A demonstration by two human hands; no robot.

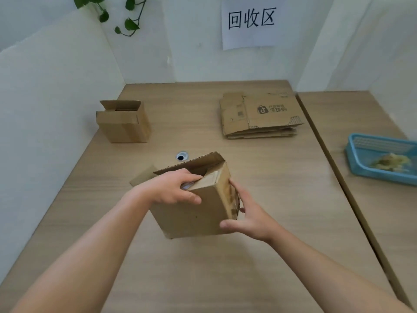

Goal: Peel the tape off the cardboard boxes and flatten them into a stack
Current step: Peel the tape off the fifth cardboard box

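Note:
A brown cardboard box (191,215) is held tilted above the middle of the wooden table (203,267), its top flaps open toward the far side. My left hand (173,188) grips its upper edge, fingers curled over a flap and thumb on the near face. My right hand (246,213) holds the box's right end, thumb at the lower corner and fingers on the stained, tape-marked side. A second box (123,123) stands upright with open flaps at the far left. A stack of flattened boxes (259,116) lies at the far right.
A blue plastic basket (361,163) with crumpled tape scraps sits on the adjoining table at the right. A round cable hole (181,156) lies just beyond the held box. White panels wall in the table; a paper sign (250,21) hangs behind.

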